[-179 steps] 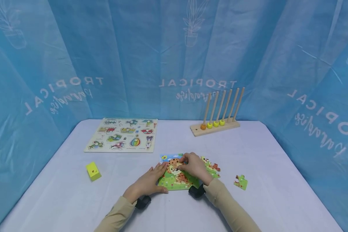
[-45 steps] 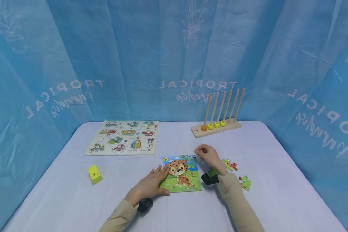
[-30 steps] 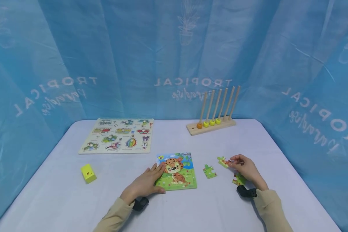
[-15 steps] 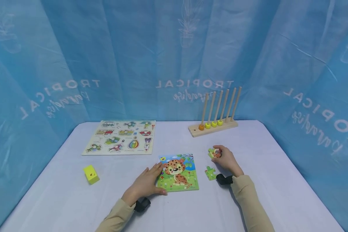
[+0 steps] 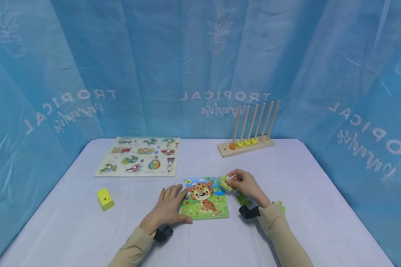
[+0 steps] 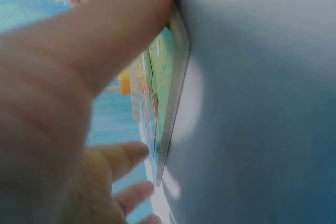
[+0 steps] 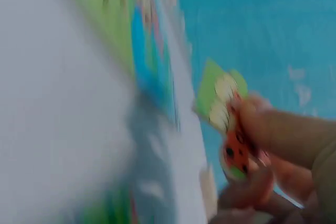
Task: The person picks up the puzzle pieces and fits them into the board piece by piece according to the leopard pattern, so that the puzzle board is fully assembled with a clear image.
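A square leopard jigsaw puzzle (image 5: 205, 213) lies on the table in the head view, its picture filled in with interlocking pieces. My left hand (image 5: 167, 209) rests at its left side, fingers spread and relaxed, thumb at the near left corner. Over the puzzle's right edge my right hand (image 5: 245, 184) pinches a jigsaw piece (image 5: 225, 183) between thumb and fingers. In the right wrist view this piece (image 7: 215, 95) shows cream paws, orange spotted fur and green ground, held clear of the table. A green jigsaw piece (image 5: 243, 200) lies below the right hand.
Another green piece (image 5: 281, 206) is partly hidden behind the right sleeve. A wooden peg board of vehicles (image 5: 137, 157) lies back left, a yellow block (image 5: 105, 199) nearer. A wooden stand (image 5: 247, 147) with upright rods and beads stands back right. Blue curtains (image 5: 160, 74) enclose the table.
My right hand left the puzzle, reached right, picked up the spotted piece and brought it back left to the puzzle's upper right. My left fingers have shifted slightly back from the puzzle's face.
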Motion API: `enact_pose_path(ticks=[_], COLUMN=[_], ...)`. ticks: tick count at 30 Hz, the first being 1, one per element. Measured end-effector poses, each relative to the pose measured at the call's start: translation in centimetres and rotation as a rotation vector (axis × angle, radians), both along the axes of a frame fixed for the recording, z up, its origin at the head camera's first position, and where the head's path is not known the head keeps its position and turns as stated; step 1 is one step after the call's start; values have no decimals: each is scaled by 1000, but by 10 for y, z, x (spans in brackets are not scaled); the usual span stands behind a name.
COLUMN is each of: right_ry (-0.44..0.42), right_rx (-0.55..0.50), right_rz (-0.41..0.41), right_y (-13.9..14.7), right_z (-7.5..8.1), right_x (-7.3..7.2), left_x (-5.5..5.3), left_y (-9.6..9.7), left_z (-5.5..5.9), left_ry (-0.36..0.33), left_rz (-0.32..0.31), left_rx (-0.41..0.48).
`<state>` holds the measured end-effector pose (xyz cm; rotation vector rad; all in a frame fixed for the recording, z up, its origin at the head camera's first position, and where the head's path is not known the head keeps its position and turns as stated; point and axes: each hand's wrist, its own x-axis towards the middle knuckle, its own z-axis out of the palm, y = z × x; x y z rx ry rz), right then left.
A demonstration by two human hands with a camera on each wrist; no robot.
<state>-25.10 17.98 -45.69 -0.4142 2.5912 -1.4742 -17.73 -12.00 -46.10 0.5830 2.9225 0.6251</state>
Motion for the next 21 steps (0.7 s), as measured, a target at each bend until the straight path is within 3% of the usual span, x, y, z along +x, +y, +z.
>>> enact_pose_path(ticks=[4,7,13,17,21], right_ry=[-33,12,160,158,147], right_rx=[57,161,383,429,431], right_rz=[242,320,229,175,174], right_y=[-28,-43,-59,-65,-66], right_z=[0,-3,-7,-7,-8], right_x=[14,23,33,35,36], left_x=[-1,-2,-5,-5,-4], left_y=[-2,-2,-3,-4,-5], left_z=[-1,-2,0,2,3], left_ry=[-45,-52,-80,-126,-159], left_rz=[-85,-121,-146,-157,-158], left_rx=[47,65,124,129,108])
